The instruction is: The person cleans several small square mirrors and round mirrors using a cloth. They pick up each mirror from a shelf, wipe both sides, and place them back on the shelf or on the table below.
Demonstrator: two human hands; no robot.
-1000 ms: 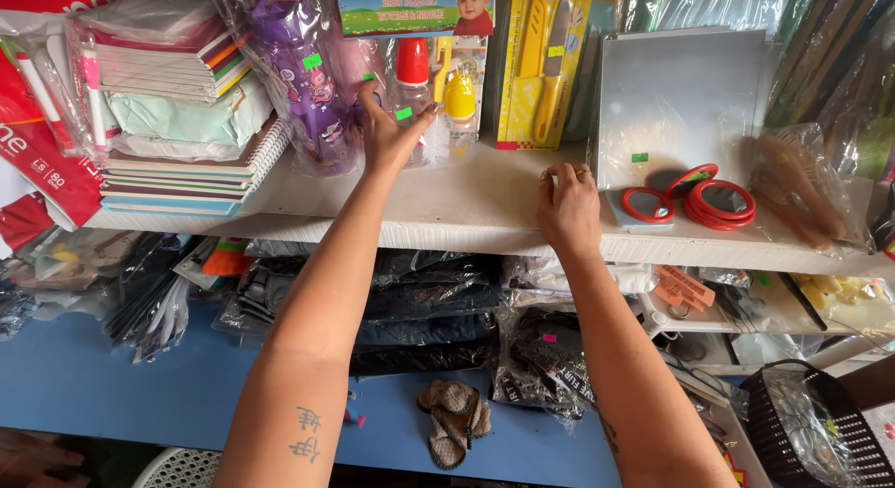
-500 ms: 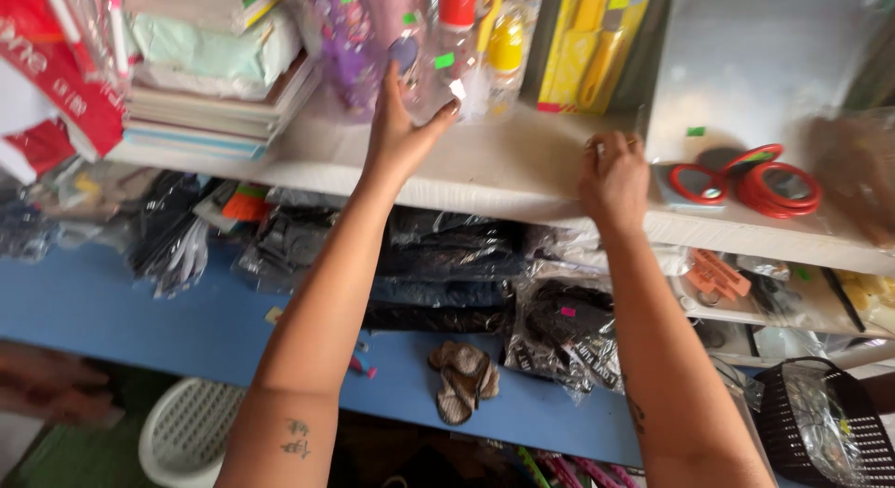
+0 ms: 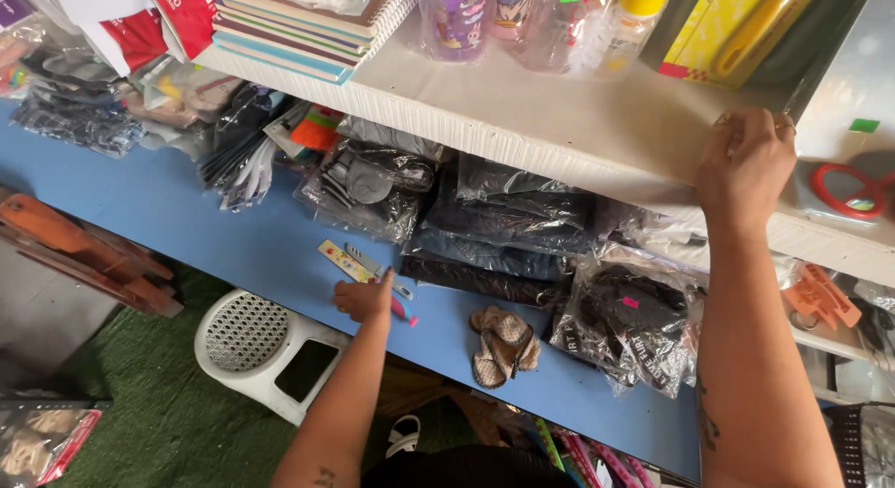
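My left hand (image 3: pixel 365 298) is down on the blue shelf (image 3: pixel 214 236), fingers curled around a small pink-tipped item (image 3: pixel 405 313) beside a flat yellow card strip (image 3: pixel 337 261). My right hand (image 3: pixel 748 166) rests on the edge of the white upper shelf (image 3: pixel 559 124), fingers bent over it, holding nothing loose. Black goods in clear plastic bags (image 3: pixel 485 227) lie just behind my left hand. A small woven brown item (image 3: pixel 502 343) lies to its right on the blue shelf.
Spiral notebooks (image 3: pixel 298 22), purple bottles (image 3: pixel 457 17) and yellow packaged tools (image 3: pixel 736 31) stand on the white shelf. Red round mirrors (image 3: pixel 848 192) sit right of my right hand. A white plastic stool (image 3: pixel 256 343) stands on green carpet below.
My left hand left the bottles on the upper shelf and dropped to the blue shelf. The view tilted down. My right hand stayed on the white shelf edge.
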